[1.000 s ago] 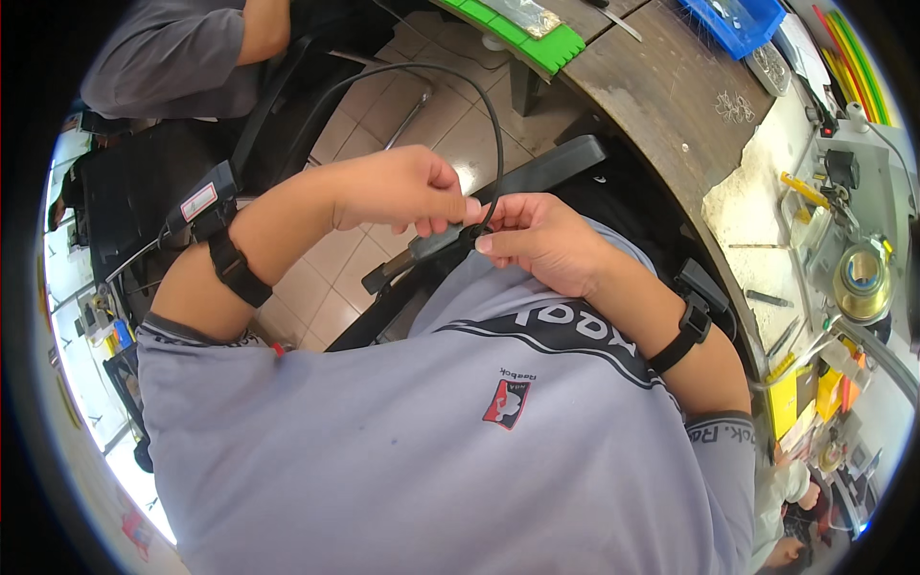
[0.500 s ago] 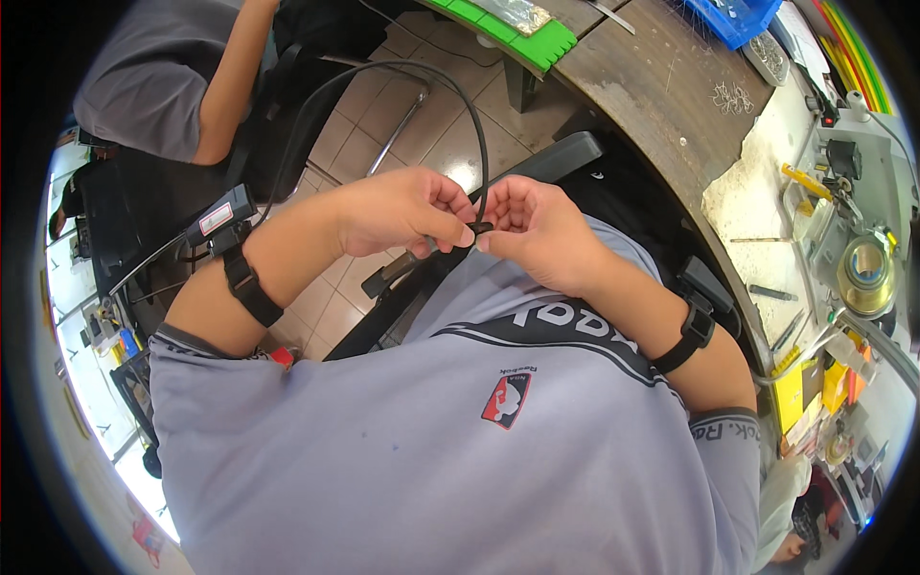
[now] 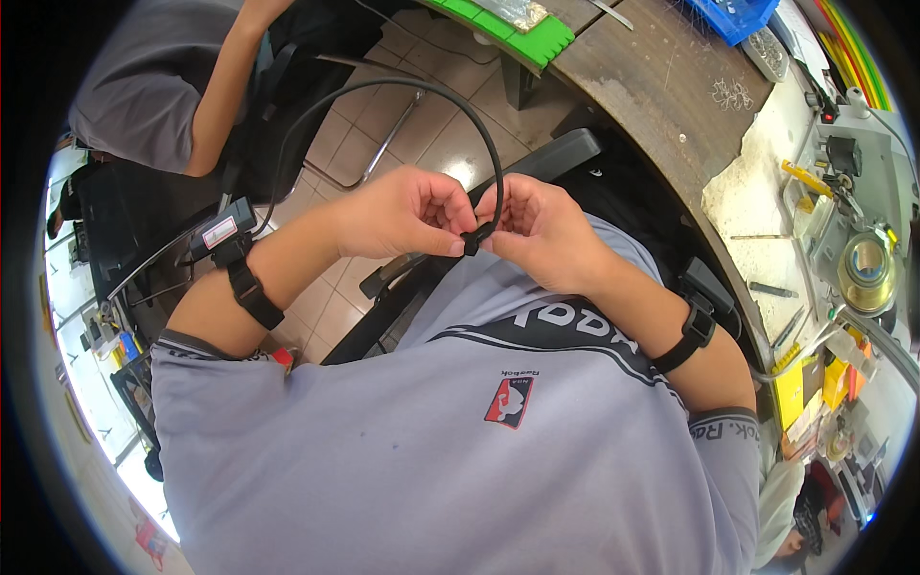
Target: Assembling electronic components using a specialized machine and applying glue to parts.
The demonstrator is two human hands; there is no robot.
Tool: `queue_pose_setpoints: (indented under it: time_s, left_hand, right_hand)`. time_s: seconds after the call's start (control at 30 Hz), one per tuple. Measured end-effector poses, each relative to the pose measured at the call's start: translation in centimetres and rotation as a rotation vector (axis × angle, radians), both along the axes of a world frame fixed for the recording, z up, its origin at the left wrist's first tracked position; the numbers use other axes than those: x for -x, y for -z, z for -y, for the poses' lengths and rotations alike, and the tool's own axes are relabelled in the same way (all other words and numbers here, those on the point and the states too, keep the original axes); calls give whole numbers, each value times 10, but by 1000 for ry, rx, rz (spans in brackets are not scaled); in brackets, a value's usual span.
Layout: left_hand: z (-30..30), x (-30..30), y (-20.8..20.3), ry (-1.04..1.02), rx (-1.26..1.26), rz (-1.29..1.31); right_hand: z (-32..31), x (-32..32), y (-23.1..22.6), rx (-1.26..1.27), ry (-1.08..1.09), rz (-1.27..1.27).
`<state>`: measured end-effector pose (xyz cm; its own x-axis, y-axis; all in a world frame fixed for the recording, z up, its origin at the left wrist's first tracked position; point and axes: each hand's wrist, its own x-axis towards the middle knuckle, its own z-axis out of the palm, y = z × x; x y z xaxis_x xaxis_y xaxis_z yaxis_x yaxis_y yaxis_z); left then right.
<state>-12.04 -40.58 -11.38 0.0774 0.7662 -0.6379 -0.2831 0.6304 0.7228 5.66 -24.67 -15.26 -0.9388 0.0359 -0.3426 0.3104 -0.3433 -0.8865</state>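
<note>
Black cable (image 3: 494,153) pinched by left hand (image 3: 407,213), right hand (image 3: 548,238); armrest (image 3: 565,151) close beyond, table edge (image 3: 661,161) well apart rightward.

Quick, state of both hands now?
Left hand: closed, pinching the small black fitting on the black cable.
Right hand: closed on the cable beside that fitting.

We have our left grip (image 3: 404,213) and right grip (image 3: 548,235) just beside each other, both closed in a pinch, tips facing inward. Left of the left grip, our bare left forearm (image 3: 295,233) slants down and outward through a nearly straight left wrist (image 3: 347,227); right of the right grip, our bare right forearm (image 3: 632,295) slopes down and away. Our left thumb (image 3: 433,241) and right thumb (image 3: 510,247) lie below the curled fingers (image 3: 525,195) of each grip, and we cannot tell whether the fingertips touch
</note>
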Motion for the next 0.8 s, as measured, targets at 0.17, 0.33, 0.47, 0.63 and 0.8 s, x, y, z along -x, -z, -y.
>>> queue_pose_setpoints:
  time_s: [0.17,0.33,0.47,0.63,0.8]
  left_hand:
    - [2,0,1,212,-198,-366]
    - [9,1,11,-47,-50,-28]
    - [17,3,21,-154,-4,123]
    - [17,-1,27,-205,5,282]
    - [17,-1,30,-198,71,338]
  right_hand:
    - [-3,-4,-4,29,-41,-28]
    - [-10,-3,-11,162,-81,51]
    - [-9,-2,-11,210,-56,40]
    - [-8,-3,-7,196,-46,62]
    - [-8,-1,-9,183,-19,123]
